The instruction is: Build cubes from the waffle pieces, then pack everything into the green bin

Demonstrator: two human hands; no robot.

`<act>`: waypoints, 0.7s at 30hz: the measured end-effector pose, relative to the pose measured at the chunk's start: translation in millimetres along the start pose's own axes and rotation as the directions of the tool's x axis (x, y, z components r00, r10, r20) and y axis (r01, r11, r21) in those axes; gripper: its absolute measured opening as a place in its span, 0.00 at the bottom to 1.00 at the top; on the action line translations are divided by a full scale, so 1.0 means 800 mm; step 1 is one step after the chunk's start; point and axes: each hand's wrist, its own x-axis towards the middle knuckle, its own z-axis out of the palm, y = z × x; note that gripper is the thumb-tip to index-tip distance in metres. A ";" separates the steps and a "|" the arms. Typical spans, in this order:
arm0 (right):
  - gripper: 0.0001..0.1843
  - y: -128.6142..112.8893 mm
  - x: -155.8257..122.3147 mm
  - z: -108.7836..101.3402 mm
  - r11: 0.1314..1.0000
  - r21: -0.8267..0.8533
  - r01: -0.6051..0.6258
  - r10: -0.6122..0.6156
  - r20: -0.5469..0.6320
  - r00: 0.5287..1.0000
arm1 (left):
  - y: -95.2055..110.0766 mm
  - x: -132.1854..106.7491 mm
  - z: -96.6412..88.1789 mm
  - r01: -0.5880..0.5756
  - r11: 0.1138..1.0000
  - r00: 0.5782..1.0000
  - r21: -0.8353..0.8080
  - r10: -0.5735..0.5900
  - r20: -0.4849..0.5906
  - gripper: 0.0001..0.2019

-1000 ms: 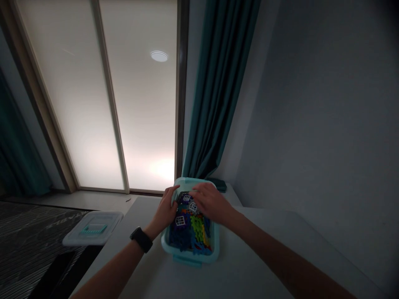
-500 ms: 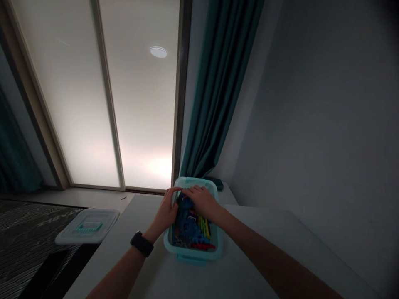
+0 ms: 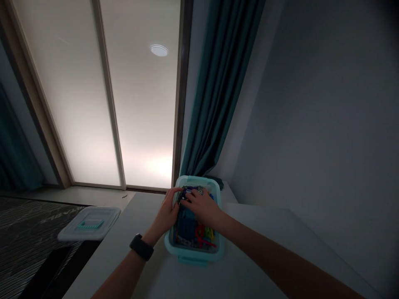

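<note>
The left hand [image 3: 166, 212] and right hand [image 3: 202, 206] curl over multicoloured plastic building pieces [image 3: 190, 228] corralled by a pale turquoise plastic tub [image 3: 195, 255], any grasp unclear.

I stand in the room and I cannot read any word, number or brand here. The plastic box [image 3: 193, 260] and its lid [image 3: 102, 216] show no letters that I can make out. The wristwatch [image 3: 141, 247] has a dark face, and nothing can be read on it.
</note>
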 end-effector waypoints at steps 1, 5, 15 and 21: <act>0.29 0.003 0.006 0.000 0.999 -0.010 -0.047 0.047 -0.033 0.998 | 0.000 -0.001 0.001 0.001 1.000 1.000 -0.002 -0.001 -0.001 0.25; 0.26 0.004 0.009 -0.010 0.982 0.134 -0.132 0.142 -0.067 0.988 | -0.001 -0.005 0.004 0.008 1.000 1.000 -0.017 -0.009 -0.029 0.25; 0.44 0.014 0.000 -0.012 0.816 0.330 -0.475 0.469 0.103 0.877 | -0.001 -0.017 0.013 0.002 0.998 0.994 -0.061 -0.009 -0.108 0.19; 0.47 0.019 0.029 0.018 0.745 0.435 -0.506 0.491 0.155 0.857 | -0.004 -0.013 0.017 0.034 0.998 0.989 -0.055 -0.042 -0.144 0.19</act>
